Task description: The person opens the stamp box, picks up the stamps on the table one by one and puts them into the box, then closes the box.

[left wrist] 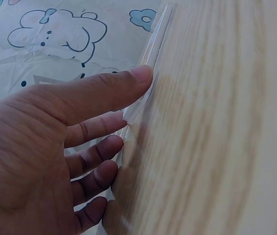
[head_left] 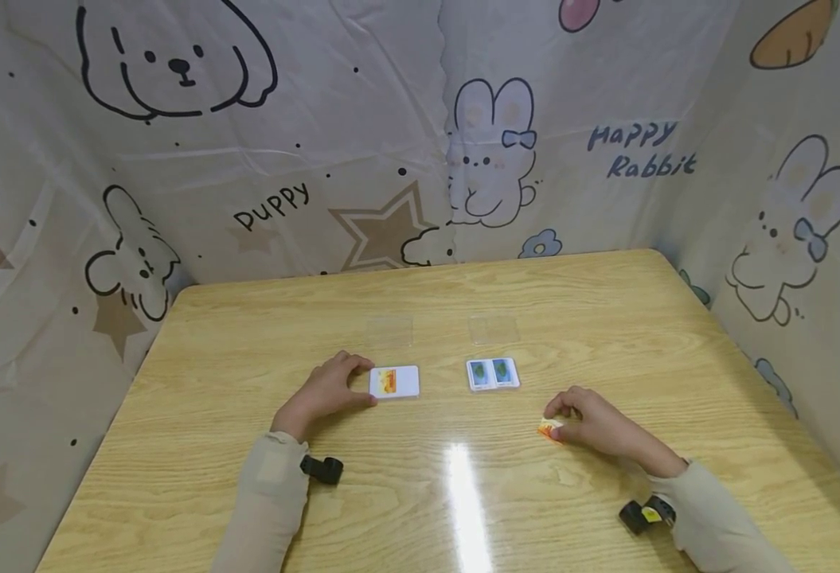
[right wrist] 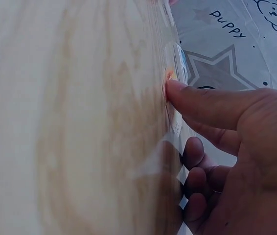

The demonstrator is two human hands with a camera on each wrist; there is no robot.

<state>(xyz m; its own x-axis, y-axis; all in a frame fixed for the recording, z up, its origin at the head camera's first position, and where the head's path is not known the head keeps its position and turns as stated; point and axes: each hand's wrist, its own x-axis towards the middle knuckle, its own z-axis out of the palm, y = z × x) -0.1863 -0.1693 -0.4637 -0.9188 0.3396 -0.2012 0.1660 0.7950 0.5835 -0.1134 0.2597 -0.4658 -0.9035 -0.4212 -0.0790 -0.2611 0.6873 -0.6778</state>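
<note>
On the table lies a small white rectangular tray [head_left: 407,382], with an orange picture card [head_left: 388,382] in its left half and its right half plain white. My left hand [head_left: 328,390] grips this tray at its left end, thumb at the near corner and forefinger at the far one. In the left wrist view the tray's edge [left wrist: 160,44] shows thin beside the thumb. Between thumb and fingers, my right hand [head_left: 591,422] pinches another small orange picture card [head_left: 548,430] low over the table. A second white tray [head_left: 493,387] holds two blue-green picture cards [head_left: 503,372].
Behind the trays lie two clear, thin rectangular covers, a left one [head_left: 390,330] and a right one [head_left: 494,329]. The wooden table [head_left: 283,318] ends at a printed cloth [head_left: 362,143] along its back and sides. A light reflection crosses the near middle.
</note>
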